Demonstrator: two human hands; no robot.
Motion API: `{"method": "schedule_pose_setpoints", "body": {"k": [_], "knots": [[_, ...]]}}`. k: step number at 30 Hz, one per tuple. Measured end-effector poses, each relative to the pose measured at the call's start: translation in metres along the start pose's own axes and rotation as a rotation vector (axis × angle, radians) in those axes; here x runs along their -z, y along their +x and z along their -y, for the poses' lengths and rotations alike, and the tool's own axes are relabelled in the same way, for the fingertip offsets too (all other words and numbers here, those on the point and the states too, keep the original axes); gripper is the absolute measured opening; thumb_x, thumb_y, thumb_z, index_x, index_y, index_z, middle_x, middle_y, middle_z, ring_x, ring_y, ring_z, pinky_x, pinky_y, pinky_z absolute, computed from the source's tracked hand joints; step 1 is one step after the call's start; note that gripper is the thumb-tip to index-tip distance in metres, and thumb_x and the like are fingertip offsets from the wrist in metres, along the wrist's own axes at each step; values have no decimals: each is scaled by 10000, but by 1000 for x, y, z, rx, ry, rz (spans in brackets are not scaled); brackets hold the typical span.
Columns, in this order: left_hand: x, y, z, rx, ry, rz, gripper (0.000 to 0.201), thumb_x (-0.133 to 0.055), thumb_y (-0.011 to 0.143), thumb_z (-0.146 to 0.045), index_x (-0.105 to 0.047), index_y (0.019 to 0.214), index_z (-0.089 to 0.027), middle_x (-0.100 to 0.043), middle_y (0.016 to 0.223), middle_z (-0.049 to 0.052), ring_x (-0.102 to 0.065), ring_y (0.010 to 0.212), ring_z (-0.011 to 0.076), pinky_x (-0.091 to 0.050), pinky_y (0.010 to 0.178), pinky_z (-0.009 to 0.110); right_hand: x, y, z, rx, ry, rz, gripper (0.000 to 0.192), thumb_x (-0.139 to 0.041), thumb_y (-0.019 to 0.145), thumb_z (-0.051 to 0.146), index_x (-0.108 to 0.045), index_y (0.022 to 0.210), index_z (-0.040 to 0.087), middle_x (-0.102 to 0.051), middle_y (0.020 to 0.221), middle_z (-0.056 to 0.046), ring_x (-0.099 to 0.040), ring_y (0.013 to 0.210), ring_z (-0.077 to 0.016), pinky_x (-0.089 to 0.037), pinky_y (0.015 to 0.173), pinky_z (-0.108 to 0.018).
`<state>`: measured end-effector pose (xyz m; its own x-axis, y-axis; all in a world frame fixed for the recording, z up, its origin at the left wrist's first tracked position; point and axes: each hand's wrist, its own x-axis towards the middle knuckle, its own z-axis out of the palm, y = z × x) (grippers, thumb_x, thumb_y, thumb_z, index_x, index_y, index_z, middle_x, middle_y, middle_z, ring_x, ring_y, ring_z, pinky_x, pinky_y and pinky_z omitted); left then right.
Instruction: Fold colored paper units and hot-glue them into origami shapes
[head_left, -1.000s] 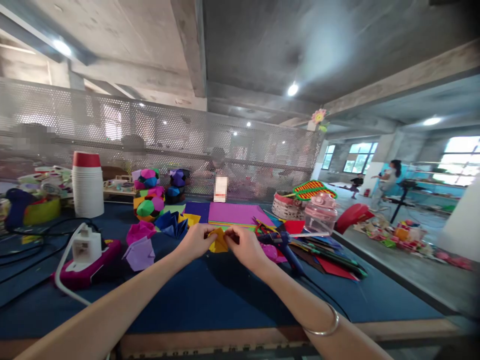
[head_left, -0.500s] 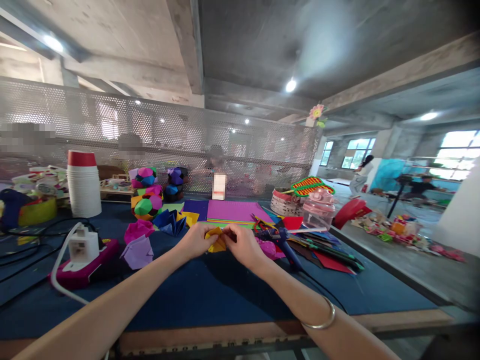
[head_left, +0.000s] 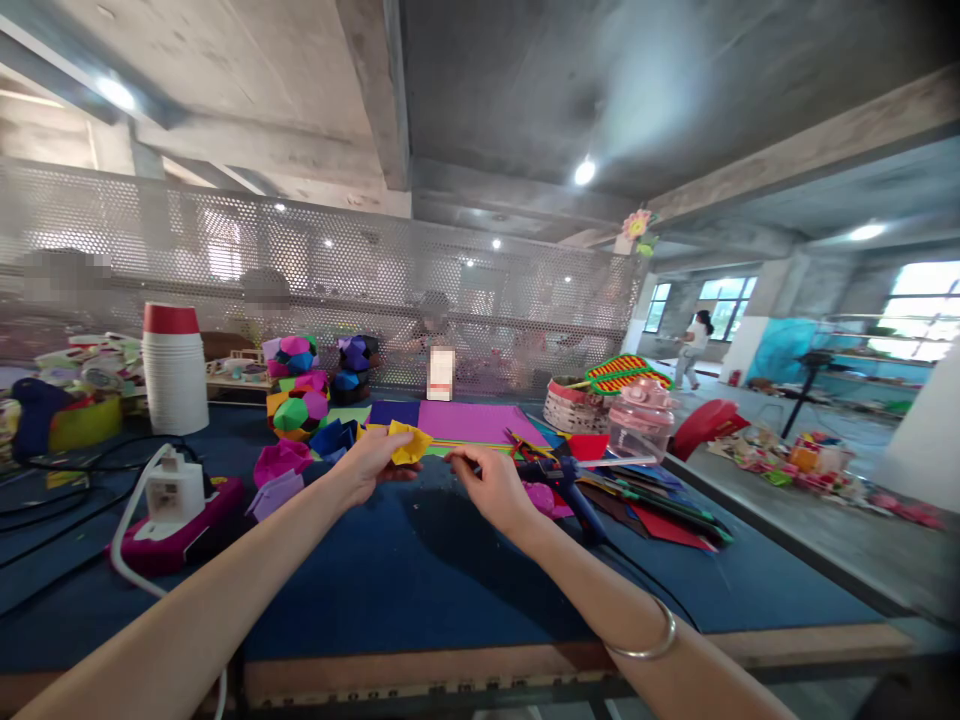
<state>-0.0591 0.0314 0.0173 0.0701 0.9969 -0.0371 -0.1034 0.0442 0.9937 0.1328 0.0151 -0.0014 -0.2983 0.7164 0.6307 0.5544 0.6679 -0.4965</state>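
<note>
My left hand [head_left: 375, 468] is closed on a yellow folded paper piece [head_left: 409, 444], which it pinches from the left side above the blue table. To its right, my right hand [head_left: 491, 487] is apart from the paper, its fingers curled in with nothing visible in them. A blue hot glue gun [head_left: 574, 500] lies just right of that hand, beside scissors [head_left: 517, 440]. Behind the hands is a stack of purple paper [head_left: 476, 422]. Left of my left hand are folded paper pieces in pink [head_left: 281, 460], lilac [head_left: 276, 495] and blue [head_left: 334, 437].
White paper cups [head_left: 176, 380] stand stacked at the left, near a magenta power strip [head_left: 180, 535] with cables. Multicoloured paper balls [head_left: 298, 410] sit at the back left. A woven basket [head_left: 574, 405], a pink bottle [head_left: 641, 420] and coloured sheets [head_left: 667, 525] are on the right.
My left hand has moved left with the yellow paper, turning it. My right hand has let go of it, so a gap now lies between the hands.
</note>
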Motion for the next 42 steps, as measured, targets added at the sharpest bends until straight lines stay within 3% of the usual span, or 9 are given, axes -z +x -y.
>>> {"method": "schedule_pose_setpoints", "body": {"k": [7, 16, 26, 34, 38, 42], "knots": [[-2, 0, 4, 9, 36, 79, 330, -606, 771, -307, -564, 1053, -142, -670, 850, 60, -653, 644, 161, -517, 500, 250, -1, -1, 2, 2, -21, -27, 113, -588, 790, 222, -662, 709, 193, -678, 710, -11, -604, 655, -143, -434, 648, -239], [-1, -1, 7, -31, 97, 134, 480, -598, 752, -508, -549, 1090, -169, -656, 989, 100, -660, 719, 193, -528, 496, 260, -5, -1, -2, 9, -33, -9, 39, -595, 761, 204, -611, 733, 182, -652, 714, -7, -580, 651, -128, -425, 628, -235], [-4, -4, 6, -22, 103, 128, 509, -611, 743, -515, -529, 1120, -182, -647, 971, 92, -655, 709, 184, -531, 485, 256, -2, -2, 3, 6, -72, -14, 95, -578, 758, 221, -539, 681, 184, -587, 655, 13, -525, 606, -116, -371, 565, -217], [-4, -6, 6, -24, 95, 146, 537, -572, 746, -587, -544, 1099, -184, -662, 947, 84, -655, 692, 178, -528, 499, 264, -1, -2, 2, 28, -67, -8, 263, -421, 905, 300, -582, 733, 182, -594, 654, -6, -532, 602, -126, -367, 561, -221], [-3, -5, 5, -24, 77, 153, 595, -550, 735, -632, -541, 1116, -175, -666, 910, 76, -658, 669, 182, -521, 492, 268, -3, -3, -5, 17, -53, 4, 194, -429, 878, 202, -619, 913, 186, -658, 820, -34, -592, 711, -145, -417, 644, -234], [-3, -5, 5, -24, 171, 136, 542, -541, 752, -607, -580, 1063, -165, -668, 777, 55, -649, 630, 187, -496, 481, 258, -5, -2, -7, 20, -36, 19, 183, -464, 834, 163, -613, 938, 178, -670, 865, -42, -611, 750, -152, -446, 698, -256]]}}
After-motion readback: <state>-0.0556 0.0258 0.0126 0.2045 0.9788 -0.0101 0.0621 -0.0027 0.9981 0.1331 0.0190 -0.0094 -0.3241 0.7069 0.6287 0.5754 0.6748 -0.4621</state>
